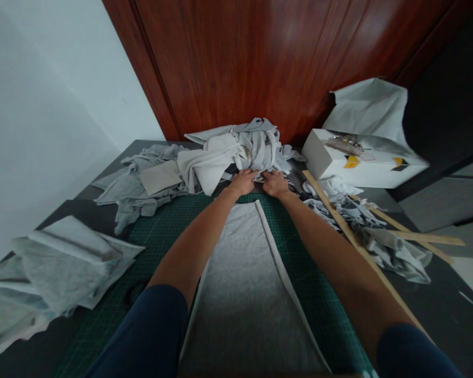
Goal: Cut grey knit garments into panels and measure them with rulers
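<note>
Both arms reach forward to the far edge of the green cutting mat [173,231]. My left hand [242,182] presses against the front of a heap of light grey cloth [260,149], fingers stretched out. Beside it, a small gap away, my right hand [275,184] touches small scraps at the foot of the same heap, its fingers spread. Neither hand visibly holds anything, though some fingertips are partly hidden among the scraps. Between my forearms a long grey piece of fabric [252,283] lies flat on the mat, with a paler band along its right edge.
Wooden strips [342,226] lie across more scraps on the right. A white box [370,157] with cloth on it stands behind them. Crumpled pale fabric [67,262] lies at the left. A reddish wooden panel [236,63] rises behind the table.
</note>
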### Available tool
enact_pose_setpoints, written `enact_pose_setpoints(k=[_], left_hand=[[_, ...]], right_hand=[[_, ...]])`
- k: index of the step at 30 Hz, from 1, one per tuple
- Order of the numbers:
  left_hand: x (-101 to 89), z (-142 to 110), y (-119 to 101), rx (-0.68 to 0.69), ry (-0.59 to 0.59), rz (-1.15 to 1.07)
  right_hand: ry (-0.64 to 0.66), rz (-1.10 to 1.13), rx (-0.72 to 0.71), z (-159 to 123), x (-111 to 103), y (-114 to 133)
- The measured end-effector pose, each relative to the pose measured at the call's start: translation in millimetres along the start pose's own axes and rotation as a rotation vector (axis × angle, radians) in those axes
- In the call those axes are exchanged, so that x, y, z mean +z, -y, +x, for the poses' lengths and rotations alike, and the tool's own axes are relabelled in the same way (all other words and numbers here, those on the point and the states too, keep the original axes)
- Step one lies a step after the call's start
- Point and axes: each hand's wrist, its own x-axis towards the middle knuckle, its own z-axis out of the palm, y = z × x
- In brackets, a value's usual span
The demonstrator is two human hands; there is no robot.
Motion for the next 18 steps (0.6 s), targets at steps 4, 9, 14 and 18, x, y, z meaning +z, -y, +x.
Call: enact_pose_setpoints(k=[4,9,14,18], left_hand=[[3.7,-2,0,0.065,-0.037,-0.029],[-8.7,-30,-12,0.091,-0.073,-0.037],[-37.4,-87,-28,0.132,-0.082,-0.036],[-52.8,-144,-36,0.120,-0.096,-0.008]], right_hand=[[-0.026,0.033,0.006,-7,6,1],[-0.057,0.075,-0.018,-31,1,-2],[-0.166,0.169,-0.135,-81,-15,-5],[-0.202,0.270,-0.330,-143,-21,1]])
